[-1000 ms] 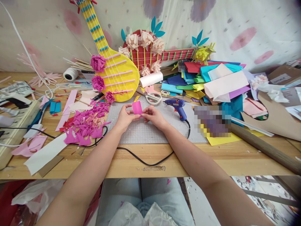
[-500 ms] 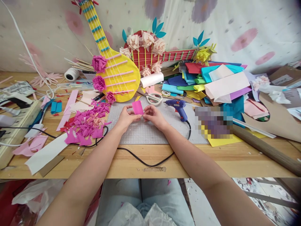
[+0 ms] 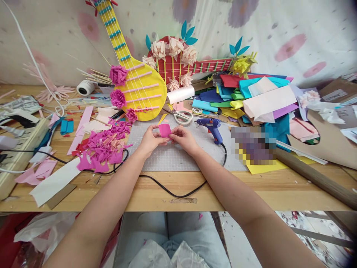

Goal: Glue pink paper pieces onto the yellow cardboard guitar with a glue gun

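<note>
A small magenta paper piece (image 3: 164, 130) is pinched between both my hands above the grey cutting mat (image 3: 178, 156). My left hand (image 3: 150, 139) grips its left edge and my right hand (image 3: 184, 138) grips its right edge. Just behind the hands lie white-handled scissors (image 3: 182, 117), and a blue glue gun (image 3: 212, 128) rests on the mat to the right with its black cord running along the table's front. A heap of magenta paper scraps (image 3: 103, 147) sits to the left of my left hand.
A yellow paper guitar (image 3: 139, 89) and a red one (image 3: 178, 67) with paper flowers lean at the back. Stacked coloured paper sheets (image 3: 251, 96) fill the right side. A thread spool (image 3: 85, 88), wooden sticks, paper strips and cables crowd the left. A wooden rod (image 3: 315, 176) lies at right.
The magenta piece has sunk a little lower between my fingers and looks shorter. My hands have barely shifted and the camera view has moved slightly.
</note>
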Action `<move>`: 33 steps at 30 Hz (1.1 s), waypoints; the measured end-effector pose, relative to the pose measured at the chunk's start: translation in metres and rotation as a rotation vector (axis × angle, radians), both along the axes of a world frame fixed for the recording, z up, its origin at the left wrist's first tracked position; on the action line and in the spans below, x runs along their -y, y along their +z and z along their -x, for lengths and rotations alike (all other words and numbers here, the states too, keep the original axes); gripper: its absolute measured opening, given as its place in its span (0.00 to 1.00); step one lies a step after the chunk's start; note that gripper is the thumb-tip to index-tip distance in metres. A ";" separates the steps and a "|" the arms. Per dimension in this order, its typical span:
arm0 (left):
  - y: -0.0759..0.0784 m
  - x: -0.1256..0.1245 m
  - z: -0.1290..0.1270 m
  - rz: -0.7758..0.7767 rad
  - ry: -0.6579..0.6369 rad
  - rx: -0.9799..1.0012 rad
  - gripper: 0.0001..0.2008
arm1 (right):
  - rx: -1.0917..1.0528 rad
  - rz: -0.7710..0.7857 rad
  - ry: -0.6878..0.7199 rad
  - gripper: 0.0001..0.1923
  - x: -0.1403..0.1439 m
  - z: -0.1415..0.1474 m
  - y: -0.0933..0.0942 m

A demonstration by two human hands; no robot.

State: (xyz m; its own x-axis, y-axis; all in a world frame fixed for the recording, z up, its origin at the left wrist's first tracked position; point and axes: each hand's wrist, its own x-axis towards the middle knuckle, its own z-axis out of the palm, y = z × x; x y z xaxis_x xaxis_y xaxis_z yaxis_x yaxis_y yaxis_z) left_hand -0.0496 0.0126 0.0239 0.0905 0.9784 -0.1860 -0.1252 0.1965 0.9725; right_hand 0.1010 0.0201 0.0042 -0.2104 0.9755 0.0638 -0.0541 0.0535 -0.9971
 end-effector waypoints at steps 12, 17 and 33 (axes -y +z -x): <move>0.003 0.000 0.001 -0.049 0.021 -0.109 0.22 | -0.002 0.029 0.040 0.15 0.002 -0.002 0.004; 0.003 0.000 0.002 -0.024 -0.024 -0.129 0.21 | -0.014 -0.029 0.063 0.12 0.003 -0.001 0.005; 0.005 -0.001 0.003 0.054 -0.047 0.020 0.18 | -0.014 -0.034 0.081 0.05 0.005 -0.003 0.008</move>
State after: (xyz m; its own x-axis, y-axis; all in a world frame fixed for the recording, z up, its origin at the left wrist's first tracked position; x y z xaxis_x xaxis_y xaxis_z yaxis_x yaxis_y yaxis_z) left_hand -0.0526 0.0133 0.0286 0.1404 0.9614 -0.2364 -0.1340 0.2551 0.9576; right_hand 0.1041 0.0149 0.0126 -0.2869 0.9527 0.1004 -0.0740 0.0825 -0.9938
